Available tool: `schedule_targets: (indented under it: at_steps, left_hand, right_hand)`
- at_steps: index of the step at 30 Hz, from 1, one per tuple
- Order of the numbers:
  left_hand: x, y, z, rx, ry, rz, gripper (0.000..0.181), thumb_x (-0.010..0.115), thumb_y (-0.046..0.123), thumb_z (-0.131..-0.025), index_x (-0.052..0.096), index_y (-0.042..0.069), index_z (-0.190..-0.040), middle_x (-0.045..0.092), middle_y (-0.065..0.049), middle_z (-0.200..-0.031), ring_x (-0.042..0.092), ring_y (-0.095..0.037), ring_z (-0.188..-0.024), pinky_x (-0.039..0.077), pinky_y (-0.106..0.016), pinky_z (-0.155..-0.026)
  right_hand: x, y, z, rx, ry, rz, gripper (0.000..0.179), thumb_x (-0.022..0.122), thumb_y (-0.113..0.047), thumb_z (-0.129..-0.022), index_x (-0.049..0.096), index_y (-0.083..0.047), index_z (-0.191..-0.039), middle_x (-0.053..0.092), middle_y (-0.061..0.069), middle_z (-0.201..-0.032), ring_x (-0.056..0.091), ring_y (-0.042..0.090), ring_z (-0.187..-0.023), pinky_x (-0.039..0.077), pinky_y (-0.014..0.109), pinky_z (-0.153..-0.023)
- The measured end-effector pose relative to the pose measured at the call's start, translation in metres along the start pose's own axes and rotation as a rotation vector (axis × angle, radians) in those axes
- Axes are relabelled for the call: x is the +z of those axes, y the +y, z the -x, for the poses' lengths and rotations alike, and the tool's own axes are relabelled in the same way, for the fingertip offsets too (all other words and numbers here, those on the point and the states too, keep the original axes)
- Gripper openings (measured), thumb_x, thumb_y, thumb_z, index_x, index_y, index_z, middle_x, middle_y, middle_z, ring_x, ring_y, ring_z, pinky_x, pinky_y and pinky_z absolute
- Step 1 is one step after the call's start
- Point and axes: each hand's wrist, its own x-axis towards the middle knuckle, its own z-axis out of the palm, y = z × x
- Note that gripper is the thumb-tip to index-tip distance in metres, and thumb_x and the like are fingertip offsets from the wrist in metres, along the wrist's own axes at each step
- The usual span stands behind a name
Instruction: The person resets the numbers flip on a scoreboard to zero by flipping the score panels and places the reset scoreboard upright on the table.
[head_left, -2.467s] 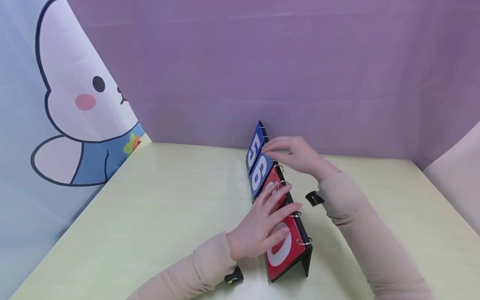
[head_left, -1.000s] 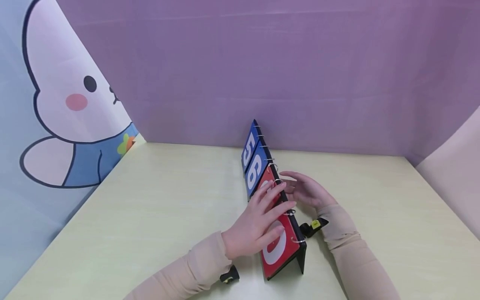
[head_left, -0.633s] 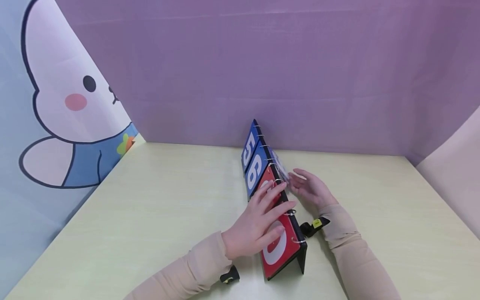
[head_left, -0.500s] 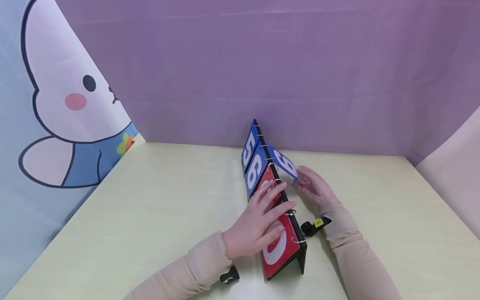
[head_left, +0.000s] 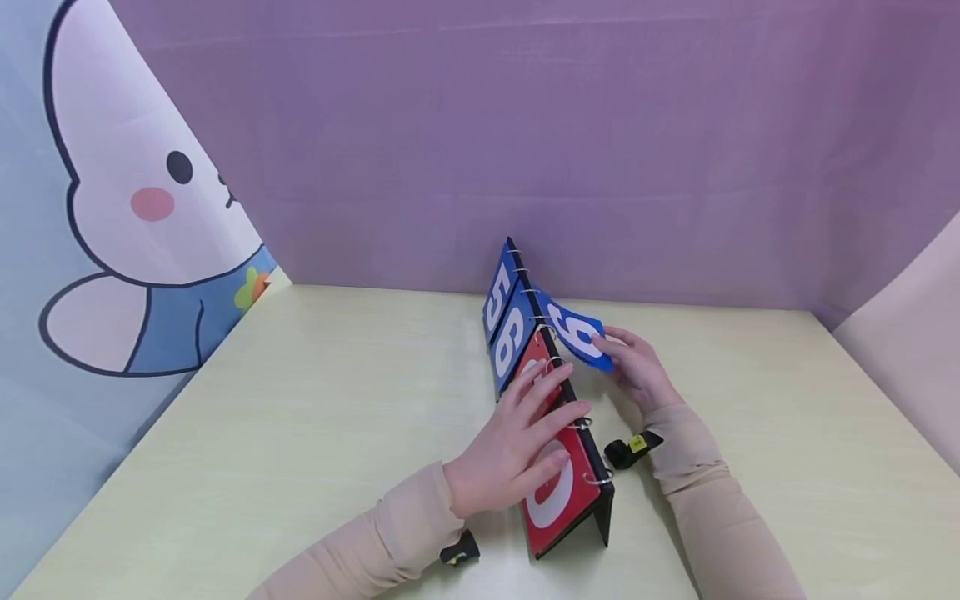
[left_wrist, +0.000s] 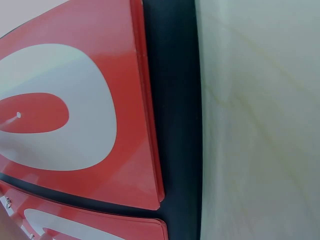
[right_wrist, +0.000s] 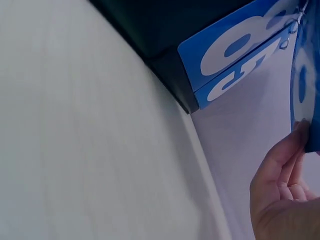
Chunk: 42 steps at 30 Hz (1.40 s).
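A black-framed flip scoreboard [head_left: 595,454] stands like a tent on the table, its number cards hung on metal rings. Blue cards [head_left: 511,342] reading 5 and 6 lie on its far left face, red cards [head_left: 577,492] on the near part. My left hand [head_left: 495,462] rests with spread fingers across the red cards, one showing a white 0. On the other side, my right hand [head_left: 641,371] pinches a small stack of blue number cards [head_left: 581,333] by the lower edge, holding it out from the frame. The right wrist view shows thumb and fingers on the blue card [right_wrist: 302,75].
The pale wooden table [head_left: 337,400] extends around the scoreboard. A purple cloth backdrop [head_left: 525,125] rises close behind its far end. A blue cloth with a cartoon rabbit [head_left: 150,167] hangs on the left. Black wrist cameras [head_left: 633,448] sit below the sleeves.
My right hand came down from the top rings to behind the scoreboard, then drew blue cards outward to the right and took them between its fingers. My left hand kept its place.
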Motion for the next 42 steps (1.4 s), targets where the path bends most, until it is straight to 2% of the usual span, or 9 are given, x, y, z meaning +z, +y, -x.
schedule_targets:
  at_steps: [3, 9, 15, 19, 27, 30, 35, 39, 42]
  left_hand:
    - [-0.001, 0.0, 0.0, -0.003, -0.001, -0.003, 0.054, 0.047, 0.034, -0.093, 0.036, 0.023, -0.145, 0.007, 0.001, -0.159, 0.0, -0.024, -0.146, 0.02, -0.052, -0.115]
    - [-0.001, -0.001, -0.001, -0.003, -0.003, -0.005, 0.054, 0.045, 0.035, -0.094, 0.035, 0.023, -0.145, 0.006, 0.001, -0.159, 0.0, -0.023, -0.146, 0.02, -0.052, -0.115]
    - [-0.002, -0.002, -0.001, -0.011, -0.005, 0.002, 0.053, 0.046, 0.034, -0.093, 0.038, 0.021, -0.144, 0.008, 0.0, -0.159, 0.001, -0.024, -0.146, 0.022, -0.053, -0.114]
    - [-0.002, -0.002, -0.001, -0.015, -0.005, 0.0, 0.053, 0.047, 0.034, -0.093, 0.038, 0.022, -0.144, 0.009, 0.0, -0.159, 0.001, -0.024, -0.146, 0.023, -0.053, -0.114]
    - [0.002, 0.0, 0.0, -0.026, -0.011, 0.017, 0.054, 0.046, 0.036, -0.093, 0.036, 0.025, -0.145, 0.008, 0.001, -0.159, -0.001, -0.021, -0.146, 0.024, -0.051, -0.114]
    - [0.003, 0.001, 0.0, -0.037, -0.016, 0.025, 0.054, 0.045, 0.038, -0.093, 0.035, 0.027, -0.145, 0.006, 0.004, -0.159, -0.002, -0.02, -0.146, 0.024, -0.05, -0.114]
    - [0.003, 0.002, 0.0, -0.043, -0.014, 0.041, 0.054, 0.045, 0.038, -0.093, 0.035, 0.028, -0.145, 0.004, 0.007, -0.159, -0.002, -0.019, -0.146, 0.023, -0.05, -0.114]
    - [0.002, 0.001, 0.0, -0.035, -0.008, 0.034, 0.053, 0.045, 0.037, -0.093, 0.037, 0.026, -0.144, 0.005, 0.005, -0.159, -0.002, -0.02, -0.146, 0.023, -0.05, -0.115]
    - [0.002, 0.0, 0.0, -0.033, -0.004, 0.03, 0.053, 0.045, 0.037, -0.093, 0.037, 0.026, -0.144, 0.007, 0.003, -0.159, -0.001, -0.021, -0.146, 0.023, -0.051, -0.115]
  right_hand:
    - [0.002, -0.001, 0.0, -0.058, 0.039, 0.15, 0.057, 0.058, -0.015, -0.094, 0.031, 0.006, -0.14, 0.064, -0.011, -0.073, 0.063, -0.001, -0.065, 0.052, 0.013, -0.062]
    - [0.006, -0.003, 0.0, -0.142, 0.126, 0.343, 0.057, 0.058, -0.02, -0.094, 0.034, -0.001, -0.142, 0.062, -0.013, -0.071, 0.061, -0.003, -0.062, 0.052, 0.014, -0.063]
    - [0.01, -0.004, 0.0, -0.185, 0.171, 0.4, 0.057, 0.057, -0.025, -0.094, 0.036, -0.004, -0.143, 0.057, 0.016, -0.121, 0.057, -0.003, -0.079, 0.05, 0.01, -0.07]
    - [0.009, -0.006, 0.0, -0.189, 0.135, 0.394, 0.058, 0.053, -0.031, -0.096, 0.034, -0.004, -0.144, 0.043, 0.021, -0.138, 0.054, -0.001, -0.088, 0.048, 0.009, -0.077]
    - [0.003, -0.017, 0.011, -0.245, 0.104, 0.235, 0.057, 0.05, -0.022, -0.098, 0.03, 0.004, -0.144, 0.06, -0.014, -0.092, 0.06, -0.005, -0.079, 0.05, 0.011, -0.076]
    - [0.001, -0.023, 0.015, -0.275, 0.099, 0.168, 0.058, 0.05, -0.018, -0.097, 0.027, 0.006, -0.145, 0.062, -0.018, -0.087, 0.061, -0.005, -0.077, 0.05, 0.011, -0.076]
    - [0.004, -0.039, 0.018, -0.301, 0.093, 0.107, 0.058, 0.05, -0.013, -0.097, 0.024, 0.004, -0.146, 0.063, -0.016, -0.091, 0.064, -0.003, -0.076, 0.052, 0.012, -0.073]
    - [0.01, -0.053, 0.021, -0.307, 0.114, 0.159, 0.057, 0.047, -0.014, -0.098, 0.024, -0.002, -0.148, 0.057, 0.004, -0.118, 0.062, -0.002, -0.079, 0.052, 0.012, -0.073]
    - [0.014, -0.063, 0.021, -0.333, 0.129, 0.198, 0.055, 0.046, -0.015, -0.098, 0.027, -0.005, -0.148, 0.05, 0.01, -0.121, 0.061, -0.001, -0.08, 0.053, 0.012, -0.072]
